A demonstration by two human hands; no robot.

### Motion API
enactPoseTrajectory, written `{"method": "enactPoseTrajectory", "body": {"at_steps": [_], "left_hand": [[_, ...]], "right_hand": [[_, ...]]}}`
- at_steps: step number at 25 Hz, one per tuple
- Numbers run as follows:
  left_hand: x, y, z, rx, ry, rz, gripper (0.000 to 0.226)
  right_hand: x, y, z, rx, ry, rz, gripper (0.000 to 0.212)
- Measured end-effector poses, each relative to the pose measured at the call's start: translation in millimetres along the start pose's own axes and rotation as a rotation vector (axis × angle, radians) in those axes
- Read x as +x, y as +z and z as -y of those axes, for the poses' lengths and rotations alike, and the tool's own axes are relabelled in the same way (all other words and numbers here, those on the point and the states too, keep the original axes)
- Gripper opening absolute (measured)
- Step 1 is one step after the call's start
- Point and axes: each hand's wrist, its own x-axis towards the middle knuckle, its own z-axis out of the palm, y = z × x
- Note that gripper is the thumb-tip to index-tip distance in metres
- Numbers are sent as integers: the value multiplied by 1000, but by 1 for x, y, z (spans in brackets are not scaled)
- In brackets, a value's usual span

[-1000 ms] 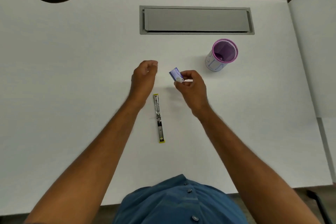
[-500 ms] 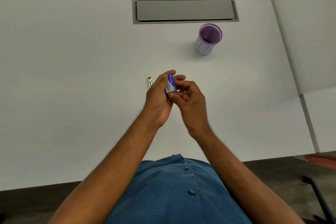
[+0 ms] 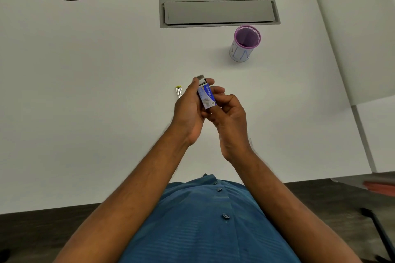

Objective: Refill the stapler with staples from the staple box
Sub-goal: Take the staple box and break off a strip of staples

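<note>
White desk, purple cup far right. Both hands raised mid-desk: right hand fingers clamp staple box steady, left hand fingertips pinch its inner tray out the far end. Stapler on desk just left, mostly hidden behind left hand

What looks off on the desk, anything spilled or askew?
Nothing stands out. Both hands, left hand and right hand, hold the staple box with its inner tray slid partly out. No loose staples show on the desk.
</note>
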Motion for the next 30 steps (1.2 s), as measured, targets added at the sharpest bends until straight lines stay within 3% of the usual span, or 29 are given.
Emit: {"method": "enactPoseTrajectory", "body": {"at_steps": [5, 11, 14, 19, 30], "left_hand": [[1, -8, -6, -54, -50, -76, 39], [-7, -9, -15, 10, -126, -107, 35], [-16, -3, -9, 74, -146, -115, 32], [-22, 0, -4, 112, -179, -124, 38], [-22, 2, -2, 135, -205, -145, 44]], "right_hand": [[-11, -3, 1, -172, -20, 63, 24], [-16, -1, 12, -709, -472, -15, 13], [-8, 2, 28, -863, -566, 7, 14], [1, -3, 31, -1102, -536, 80, 26], [7, -7, 30, -1170, -484, 98, 18]]}}
